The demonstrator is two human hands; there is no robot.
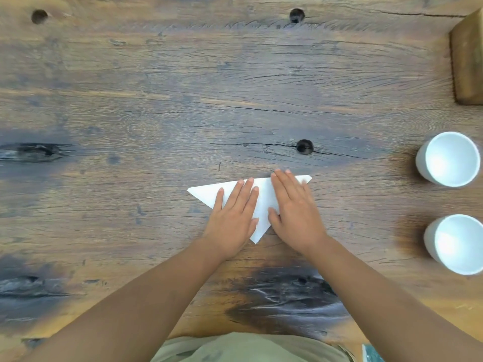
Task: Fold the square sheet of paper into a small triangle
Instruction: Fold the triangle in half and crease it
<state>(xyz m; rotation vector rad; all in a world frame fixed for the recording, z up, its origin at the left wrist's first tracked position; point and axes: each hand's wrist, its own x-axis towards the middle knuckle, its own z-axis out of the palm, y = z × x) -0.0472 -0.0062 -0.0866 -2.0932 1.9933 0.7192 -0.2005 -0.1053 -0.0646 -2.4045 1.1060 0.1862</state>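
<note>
- The paper (pixel 262 197), folded into a white triangle, lies flat on the wooden worktop (pixel 156 113).
- Left hand (pixel 233 216) and right hand (pixel 294 207) press on it, fingers straight.
- Two white cups (pixel 448 158) stand well apart at the right.

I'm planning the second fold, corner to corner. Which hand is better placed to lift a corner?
Probably the left hand: the left corner of the paper lies bare beside it, while the right hand covers the right half.
</note>
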